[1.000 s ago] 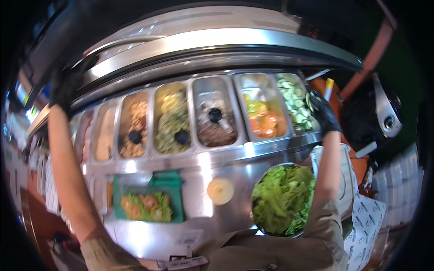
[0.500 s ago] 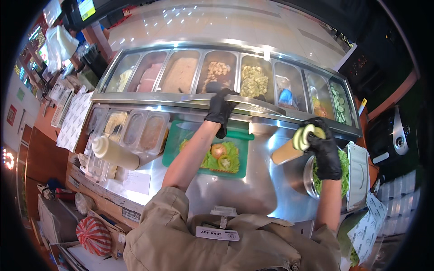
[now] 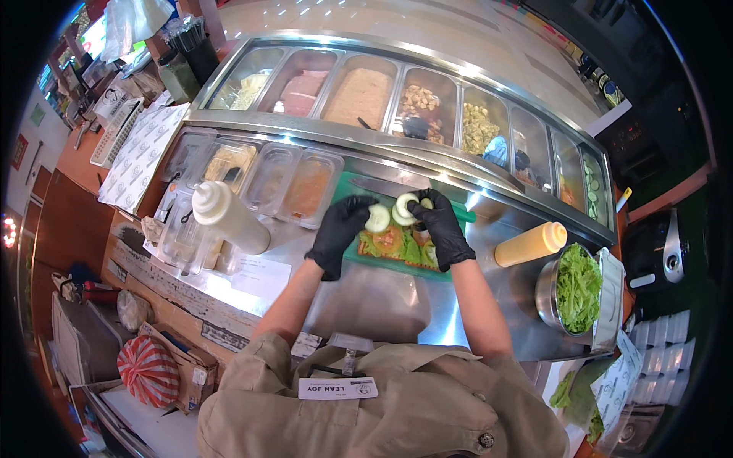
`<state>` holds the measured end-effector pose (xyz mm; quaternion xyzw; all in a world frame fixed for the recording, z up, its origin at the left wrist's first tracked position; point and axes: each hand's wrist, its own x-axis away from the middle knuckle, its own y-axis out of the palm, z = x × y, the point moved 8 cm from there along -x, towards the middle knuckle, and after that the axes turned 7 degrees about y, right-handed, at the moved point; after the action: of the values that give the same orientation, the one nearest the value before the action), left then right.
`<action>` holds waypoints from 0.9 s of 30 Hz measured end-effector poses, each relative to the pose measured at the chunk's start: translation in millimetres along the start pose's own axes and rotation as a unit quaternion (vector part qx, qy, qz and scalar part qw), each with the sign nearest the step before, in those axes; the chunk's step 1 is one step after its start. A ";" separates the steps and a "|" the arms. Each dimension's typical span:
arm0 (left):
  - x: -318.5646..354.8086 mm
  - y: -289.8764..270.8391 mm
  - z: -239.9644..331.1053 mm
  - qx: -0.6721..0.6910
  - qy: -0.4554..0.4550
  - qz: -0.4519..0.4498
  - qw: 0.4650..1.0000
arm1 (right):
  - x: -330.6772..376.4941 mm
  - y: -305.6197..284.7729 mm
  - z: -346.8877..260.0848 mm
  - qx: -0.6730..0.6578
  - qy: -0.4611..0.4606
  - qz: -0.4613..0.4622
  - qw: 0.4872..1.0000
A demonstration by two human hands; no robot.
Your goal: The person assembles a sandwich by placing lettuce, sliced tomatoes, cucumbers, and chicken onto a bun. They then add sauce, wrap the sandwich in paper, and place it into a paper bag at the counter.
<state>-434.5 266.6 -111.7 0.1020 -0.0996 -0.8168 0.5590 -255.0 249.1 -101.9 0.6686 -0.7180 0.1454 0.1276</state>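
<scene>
pinching cucumber slices [image 3: 377,219] in left hand [image 3: 338,231] and right hand [image 3: 444,230] above sandwich [image 3: 388,244]

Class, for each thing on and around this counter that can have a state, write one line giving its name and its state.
Left hand: gloved, pinching a cucumber slice
Right hand: gloved, holding cucumber slices
Sandwich: open, without a top
Knife: lying flat
White squeeze bottle: upright
Yellow squeeze bottle: upright
Steel bowl: uncovered, holding lettuce
Food pans: uncovered, holding food
</scene>
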 end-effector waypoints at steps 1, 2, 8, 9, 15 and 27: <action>6.2 -5.8 -17.9 0.011 -0.014 0.022 1.000 | -8.4 -1.2 2.6 0.063 -0.006 0.011 0.998; 12.8 -5.9 -26.6 -0.052 0.026 0.011 0.998 | -13.5 3.4 6.1 0.077 -0.037 0.011 0.996; 28.8 0.2 -27.5 -0.448 0.213 0.081 0.865 | -35.7 22.6 17.3 0.349 -0.187 0.069 0.916; 30.6 4.4 -18.6 -0.513 0.246 0.081 0.818 | -34.2 21.3 12.2 0.366 -0.221 0.100 0.899; 32.2 11.9 14.2 -0.506 0.244 0.152 0.813 | -32.4 -19.7 11.4 0.087 -0.094 0.043 0.991; 23.0 67.6 7.3 -0.494 0.274 0.077 0.821 | 41.3 -53.0 3.6 0.355 -0.219 0.197 0.887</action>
<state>-384.3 221.4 -87.2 0.0242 0.4673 -0.6494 0.5994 -205.1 206.2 -87.7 0.5286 -0.7454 0.2628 -0.3098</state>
